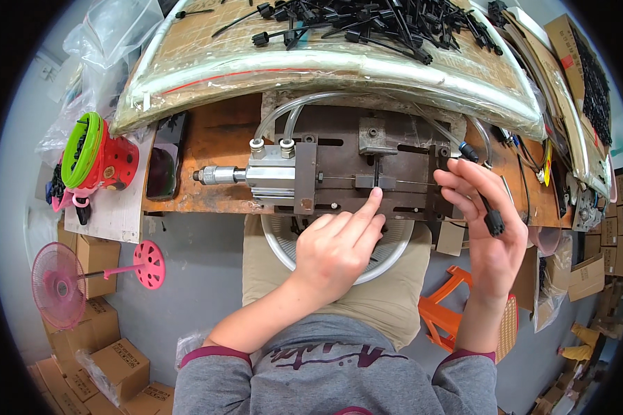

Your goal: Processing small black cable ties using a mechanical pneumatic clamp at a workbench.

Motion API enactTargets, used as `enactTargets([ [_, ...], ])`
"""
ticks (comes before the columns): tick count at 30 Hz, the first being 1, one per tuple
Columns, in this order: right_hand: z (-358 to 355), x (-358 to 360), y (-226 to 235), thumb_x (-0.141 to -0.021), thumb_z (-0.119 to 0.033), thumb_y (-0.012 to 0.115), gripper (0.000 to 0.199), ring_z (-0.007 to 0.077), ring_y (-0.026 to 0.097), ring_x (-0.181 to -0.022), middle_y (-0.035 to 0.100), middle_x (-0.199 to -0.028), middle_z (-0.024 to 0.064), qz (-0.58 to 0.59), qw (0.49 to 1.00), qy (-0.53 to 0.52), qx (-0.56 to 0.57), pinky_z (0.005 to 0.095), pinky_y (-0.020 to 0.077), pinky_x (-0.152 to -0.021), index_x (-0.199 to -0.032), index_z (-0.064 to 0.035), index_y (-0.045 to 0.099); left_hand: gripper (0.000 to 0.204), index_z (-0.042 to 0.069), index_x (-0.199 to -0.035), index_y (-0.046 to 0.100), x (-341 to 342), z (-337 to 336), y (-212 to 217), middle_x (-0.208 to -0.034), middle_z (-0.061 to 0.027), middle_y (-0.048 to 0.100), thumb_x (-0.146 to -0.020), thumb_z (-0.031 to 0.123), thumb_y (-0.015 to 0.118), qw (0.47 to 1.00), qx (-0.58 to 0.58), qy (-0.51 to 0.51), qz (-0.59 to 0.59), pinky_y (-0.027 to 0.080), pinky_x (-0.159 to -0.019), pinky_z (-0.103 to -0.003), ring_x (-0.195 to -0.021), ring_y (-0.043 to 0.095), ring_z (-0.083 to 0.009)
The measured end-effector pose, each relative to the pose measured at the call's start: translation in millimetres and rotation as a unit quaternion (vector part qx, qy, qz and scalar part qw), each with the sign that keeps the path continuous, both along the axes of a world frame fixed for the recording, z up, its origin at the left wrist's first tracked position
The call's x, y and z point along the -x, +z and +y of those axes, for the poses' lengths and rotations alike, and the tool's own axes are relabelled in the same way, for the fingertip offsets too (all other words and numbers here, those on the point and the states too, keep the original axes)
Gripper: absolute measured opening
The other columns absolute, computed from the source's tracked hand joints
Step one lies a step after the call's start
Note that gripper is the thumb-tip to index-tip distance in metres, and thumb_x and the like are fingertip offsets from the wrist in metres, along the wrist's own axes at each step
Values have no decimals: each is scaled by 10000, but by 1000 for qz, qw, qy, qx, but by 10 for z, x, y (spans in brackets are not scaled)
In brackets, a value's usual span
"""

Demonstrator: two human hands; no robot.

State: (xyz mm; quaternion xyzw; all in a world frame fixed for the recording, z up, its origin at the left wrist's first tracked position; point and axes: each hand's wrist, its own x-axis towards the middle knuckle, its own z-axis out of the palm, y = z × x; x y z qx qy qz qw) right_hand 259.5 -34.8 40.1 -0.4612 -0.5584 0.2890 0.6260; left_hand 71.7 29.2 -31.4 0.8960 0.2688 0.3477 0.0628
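A dark metal fixture (339, 176) with a silver pneumatic cylinder (273, 176) at its left lies on the bench before me. My left hand (336, 249) reaches to its middle, index finger stretched out and the other fingers partly bent. That fingertip touches the front of a small grey block (365, 182), where a thin black piece stands in the slot. To the right of the fixture my right hand (495, 214) is raised, fingers curved. A black plastic rod with a ribbed head (493, 223) is held in it, the head hanging against the palm.
Behind the fixture, a plastic-wrapped cardboard tray (325, 69) carries a heap of black rods (401, 24). Clear air hoses (284, 107) arch over the fixture. A white basin (277, 242) rests by my lap. Leftward are a red bucket (114, 162), a phone (166, 155) and a pink fan (59, 285).
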Motion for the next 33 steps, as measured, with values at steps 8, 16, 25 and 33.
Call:
enactTargets([
  [8,-114,93,-5,-838,-33,688,333,391,582,-1207,504,-1343,311,45,999,-8,3,411,488,-993,-1110,37,507,282,52,-901,719,-38,57,54,-1209,-112,683,-651,148,807,1000,-12,-3,27,476,-591,-265,-640,646,-144],
  [16,-150,35,-160,-670,4,828,326,269,656,-1035,612,-1271,191,-328,937,-121,-16,368,550,-843,-952,3,665,223,63,-902,710,48,254,486,-1117,-84,703,-721,163,792,997,42,-71,12,510,-634,-306,-694,663,-199],
  [25,-15,338,-549,-695,-53,758,242,180,642,-672,634,-1278,158,-477,874,-96,-15,291,511,-613,-900,-18,634,135,27,-899,737,-338,1649,1265,-897,-106,607,-853,130,661,987,-157,2,37,462,-767,-358,-862,562,-245],
  [33,114,420,-511,-748,-91,736,161,127,568,-492,676,-1215,149,-525,844,-103,-22,246,447,-522,-858,-25,638,118,53,-882,686,-456,1951,1145,-845,-103,624,-821,152,705,981,-144,-36,124,488,-794,-388,-873,613,-289],
])
